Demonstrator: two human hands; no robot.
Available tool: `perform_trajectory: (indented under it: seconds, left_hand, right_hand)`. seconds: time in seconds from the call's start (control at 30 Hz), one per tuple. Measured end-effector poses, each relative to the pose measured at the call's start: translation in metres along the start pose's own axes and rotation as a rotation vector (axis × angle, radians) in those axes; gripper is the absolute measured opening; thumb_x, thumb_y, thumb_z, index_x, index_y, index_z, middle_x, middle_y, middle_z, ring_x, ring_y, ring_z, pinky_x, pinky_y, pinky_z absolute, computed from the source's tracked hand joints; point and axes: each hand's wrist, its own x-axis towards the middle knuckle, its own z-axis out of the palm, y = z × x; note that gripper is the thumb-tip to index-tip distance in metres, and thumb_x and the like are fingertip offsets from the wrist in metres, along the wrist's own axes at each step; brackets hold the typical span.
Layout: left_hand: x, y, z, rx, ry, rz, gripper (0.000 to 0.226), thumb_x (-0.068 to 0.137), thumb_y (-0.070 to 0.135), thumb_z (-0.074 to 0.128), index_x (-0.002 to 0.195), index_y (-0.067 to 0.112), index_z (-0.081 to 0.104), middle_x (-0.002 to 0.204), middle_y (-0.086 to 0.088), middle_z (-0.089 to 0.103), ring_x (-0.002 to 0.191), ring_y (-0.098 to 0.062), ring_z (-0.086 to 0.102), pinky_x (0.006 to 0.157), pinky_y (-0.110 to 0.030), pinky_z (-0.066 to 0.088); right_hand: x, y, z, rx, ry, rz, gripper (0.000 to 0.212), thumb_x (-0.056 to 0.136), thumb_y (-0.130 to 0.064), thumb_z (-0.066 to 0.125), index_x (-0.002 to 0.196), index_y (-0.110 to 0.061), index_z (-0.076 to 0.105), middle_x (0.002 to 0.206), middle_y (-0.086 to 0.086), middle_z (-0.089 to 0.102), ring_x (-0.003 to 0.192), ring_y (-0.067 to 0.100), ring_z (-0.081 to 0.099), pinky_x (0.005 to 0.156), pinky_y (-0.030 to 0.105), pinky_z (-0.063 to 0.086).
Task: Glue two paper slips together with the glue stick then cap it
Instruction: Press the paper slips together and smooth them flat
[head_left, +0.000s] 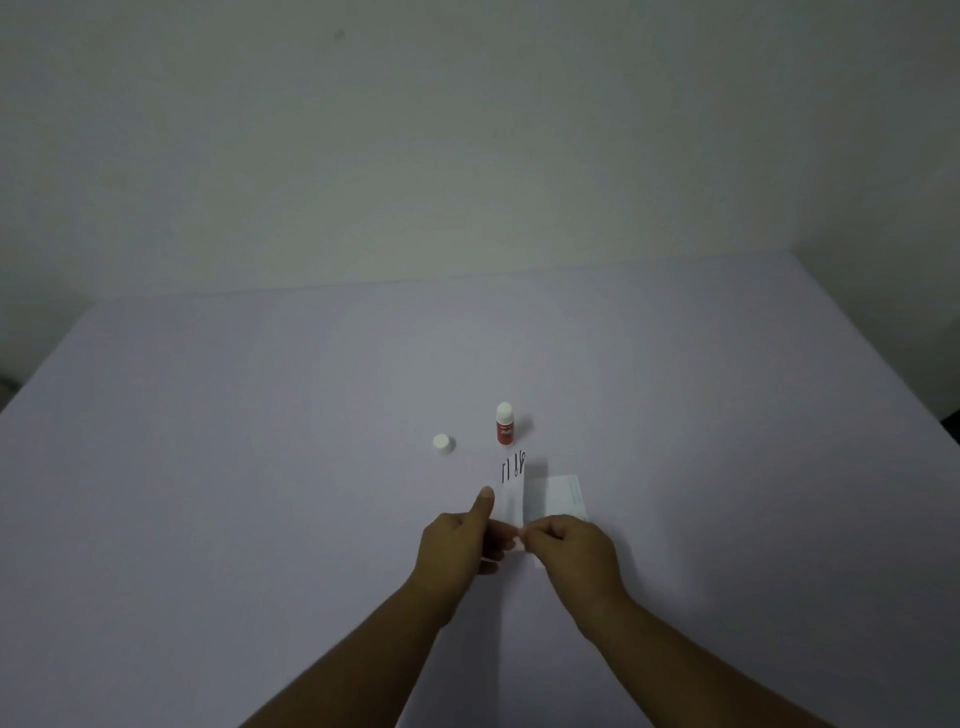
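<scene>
A white paper slip (511, 488) with black marks at its far end is held up between both hands. My left hand (460, 548) pinches its left edge, thumb up along it. My right hand (574, 551) pinches its near right corner. A second white slip (563, 493) lies flat on the table just right of the first, its near part hidden by my right hand. The red glue stick (504, 425) stands upright and uncapped beyond the slips. Its white cap (442, 443) sits on the table to the left of it.
A pale lilac table (260, 519) fills the lower view and a plain wall (467, 156) rises behind its far edge. The table's right edge (893, 384) runs diagonally at the right.
</scene>
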Motion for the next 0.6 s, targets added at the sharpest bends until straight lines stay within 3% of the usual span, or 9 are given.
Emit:
perform_trajectory:
  seconds: [0.1,0.23,0.33,0.47,0.6]
  left_hand:
    - [0.003,-0.001,0.006,0.041,0.045,0.045,0.045,0.095,0.044,0.043,0.080,0.017,0.076,0.081,0.001,0.074,0.077,-0.017,0.067,0.065,-0.021,0.053]
    - [0.012,-0.009,0.009,0.059,0.088,0.010,0.010,0.088,0.028,0.061,0.092,0.022,0.067,0.098,-0.002,0.068,0.086,-0.019,0.062,0.078,-0.032,0.054]
    - [0.017,-0.014,0.012,0.040,0.062,-0.078,0.015,0.085,0.025,0.066,0.098,0.018,0.065,0.092,-0.002,0.067,0.080,-0.019,0.062,0.069,-0.030,0.052]
    - [0.023,-0.016,0.019,0.009,0.017,-0.117,0.008,0.082,0.015,0.067,0.079,0.008,0.071,0.065,-0.004,0.064,0.060,-0.018,0.055,0.058,-0.028,0.047]
    - [0.027,-0.018,0.026,0.086,0.029,-0.109,0.022,0.080,0.014,0.067,0.058,0.012,0.066,0.054,-0.002,0.058,0.051,-0.015,0.050,0.053,-0.025,0.044]
  right_hand:
    - [0.000,0.004,-0.013,0.042,0.033,0.021,0.012,0.079,-0.021,0.064,0.070,-0.022,0.071,0.078,-0.002,0.072,0.078,0.016,0.065,0.077,0.034,0.052]
    - [0.001,0.014,-0.031,0.096,0.046,0.055,0.014,0.080,-0.019,0.066,0.066,-0.020,0.068,0.078,0.006,0.072,0.079,0.021,0.064,0.075,0.034,0.051]
    - [0.004,0.023,-0.045,0.117,0.028,0.071,0.012,0.081,-0.019,0.065,0.069,-0.020,0.069,0.078,0.003,0.070,0.079,0.019,0.063,0.074,0.032,0.050]
    - [0.011,0.031,-0.058,0.091,0.018,0.091,0.012,0.082,-0.018,0.064,0.071,-0.020,0.068,0.078,0.001,0.069,0.080,0.018,0.062,0.075,0.031,0.049]
    - [0.020,0.038,-0.063,-0.017,0.029,0.104,0.012,0.081,-0.019,0.064,0.073,-0.012,0.070,0.079,0.007,0.072,0.079,0.021,0.064,0.078,0.035,0.050]
